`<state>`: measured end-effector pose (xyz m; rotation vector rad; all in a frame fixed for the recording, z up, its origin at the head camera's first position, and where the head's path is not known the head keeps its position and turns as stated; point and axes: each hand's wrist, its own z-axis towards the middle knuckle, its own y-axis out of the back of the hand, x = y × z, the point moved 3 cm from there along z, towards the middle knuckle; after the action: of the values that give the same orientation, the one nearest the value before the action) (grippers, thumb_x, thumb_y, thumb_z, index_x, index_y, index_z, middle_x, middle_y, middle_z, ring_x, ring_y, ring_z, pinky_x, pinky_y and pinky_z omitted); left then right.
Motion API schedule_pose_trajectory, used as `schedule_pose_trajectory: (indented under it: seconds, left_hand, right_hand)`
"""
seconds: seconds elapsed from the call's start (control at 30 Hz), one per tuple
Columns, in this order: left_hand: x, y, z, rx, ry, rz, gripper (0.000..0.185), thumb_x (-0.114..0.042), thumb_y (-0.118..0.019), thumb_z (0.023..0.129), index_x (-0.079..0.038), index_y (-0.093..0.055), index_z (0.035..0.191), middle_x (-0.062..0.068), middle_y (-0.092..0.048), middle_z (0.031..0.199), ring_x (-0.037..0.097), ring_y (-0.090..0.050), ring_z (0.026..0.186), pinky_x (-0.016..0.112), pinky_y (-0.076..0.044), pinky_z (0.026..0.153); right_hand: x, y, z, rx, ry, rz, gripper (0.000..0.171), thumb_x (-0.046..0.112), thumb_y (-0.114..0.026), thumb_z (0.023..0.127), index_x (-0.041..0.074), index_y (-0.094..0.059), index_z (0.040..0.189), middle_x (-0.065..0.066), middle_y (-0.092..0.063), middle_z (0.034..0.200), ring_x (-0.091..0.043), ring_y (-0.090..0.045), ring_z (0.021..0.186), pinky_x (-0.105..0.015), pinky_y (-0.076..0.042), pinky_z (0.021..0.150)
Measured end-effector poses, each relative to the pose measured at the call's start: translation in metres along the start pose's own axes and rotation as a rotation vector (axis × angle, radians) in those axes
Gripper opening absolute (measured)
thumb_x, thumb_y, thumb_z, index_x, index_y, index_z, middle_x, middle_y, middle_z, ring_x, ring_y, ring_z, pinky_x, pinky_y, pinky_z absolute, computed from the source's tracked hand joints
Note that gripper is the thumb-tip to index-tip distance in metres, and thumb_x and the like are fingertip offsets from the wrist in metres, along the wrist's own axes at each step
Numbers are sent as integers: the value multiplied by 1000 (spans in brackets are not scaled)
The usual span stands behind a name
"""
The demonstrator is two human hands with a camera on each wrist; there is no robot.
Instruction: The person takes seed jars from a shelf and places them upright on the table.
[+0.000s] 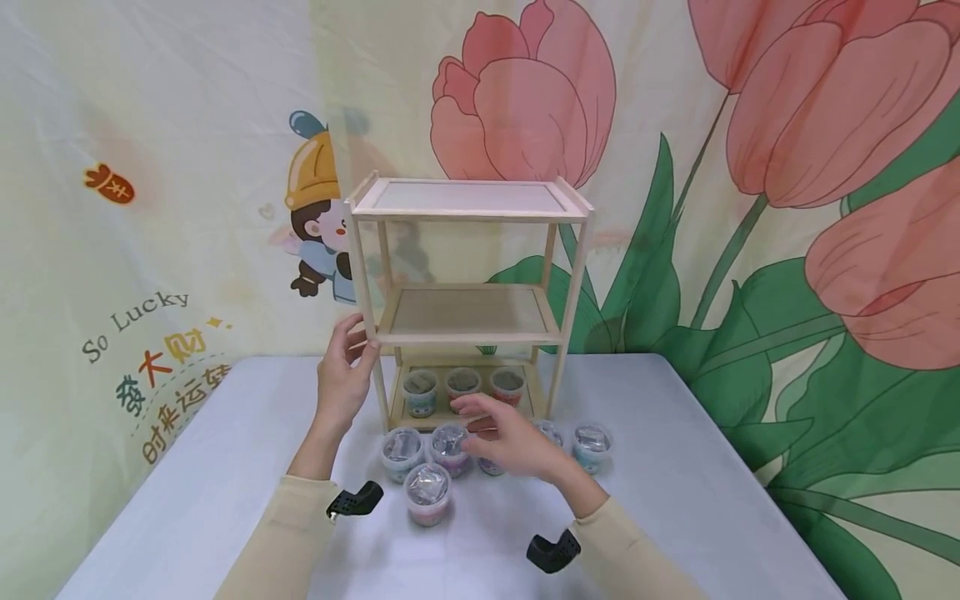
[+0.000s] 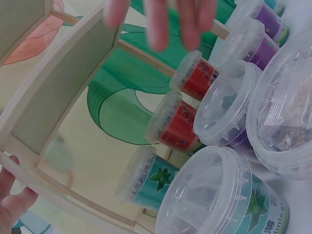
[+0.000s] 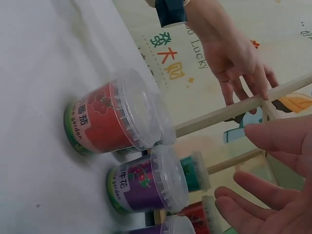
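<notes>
A small wooden three-tier shelf rack [image 1: 472, 310] stands on the table. My left hand [image 1: 346, 375] grips its left front post at the middle tier, thumb and fingers on the wood. On the bottom tier sit a teal plant tub [image 1: 420, 393] and two red ones, one a red plant tub [image 1: 507, 386] at the right. My right hand [image 1: 510, 433], fingers loosely spread and holding nothing, hovers over the tubs in front of the rack. Under and beside it are a purple plant tub [image 3: 144, 184] and a red plant tub [image 3: 105, 117], all with clear lids.
More lidded tubs stand before the rack, among them a teal tub [image 1: 592, 448] at the right and another teal tub [image 1: 402, 455] at the left. The white tabletop [image 1: 675, 500] reaches back to a printed tulip curtain [image 1: 652, 275].
</notes>
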<state>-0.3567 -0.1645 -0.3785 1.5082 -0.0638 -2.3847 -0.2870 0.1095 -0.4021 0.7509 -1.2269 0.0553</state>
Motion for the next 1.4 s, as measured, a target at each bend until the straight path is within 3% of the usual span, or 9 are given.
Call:
schedule_pose_trajectory:
  seconds: [0.17,0.43,0.8,0.9,1.03,1.23,1.4]
  left_hand:
    - [0,0,0,3,-4,-2,51,-22,-61,109,-26,-46,157,19,-60,143,38,-59,133,65,-49,107]
    - [0,1,0,2,-11,1,51,-22,-62,109,-26,-46,157,19,-60,143,39,-59,133,65,-49,106]
    - [1,1,0,4,-14,-3,53,-22,-62,109,-25,-45,158,20,-60,144,39,-59,133,64,-49,107]
    - [0,0,0,2,-15,-5,52,-21,-62,109,-25,-46,158,20,-60,143,39,-59,133,64,-49,106]
    - [0,0,0,6,-7,-10,52,-21,-62,109,-25,-46,158,19,-60,143,38,-59,133,64,-49,107]
    - [0,0,0,8,1,-15,52,-22,-62,109,-25,-46,158,19,-60,143,37,-59,133,62,-49,107]
    - [0,1,0,6,-3,-15,52,-24,-62,109,-26,-46,158,18,-60,144,37,-59,133,62,-49,107]
  right_hand:
    - [1,-2,29,-62,-25,-77,55,9,-72,101,15,-53,152,-15,-61,143,-38,-59,135,-49,-50,112]
    - [-11,-18,61,-94,-97,-115,61,19,-71,102,10,-47,157,-27,-54,152,-45,-54,140,-55,-48,112]
    - [-19,-35,84,-115,-193,-195,70,22,-73,100,11,-41,161,-27,-53,154,-42,-60,134,-56,-52,106]
    - [-22,-39,90,-107,-205,-241,73,23,-73,99,12,-39,163,-23,-52,157,-43,-54,140,-61,-44,114]
    - [-26,-44,98,-98,-192,-274,77,19,-73,97,10,-37,164,-20,-51,159,-42,-53,142,-61,-40,117]
    - [-34,-49,111,-89,-197,-318,80,20,-75,94,12,-37,164,-18,-54,157,-38,-56,139,-54,-46,113]
    - [-35,-52,119,-58,-198,-355,78,18,-73,97,16,-37,165,-21,-59,151,-34,-64,125,-51,-53,103]
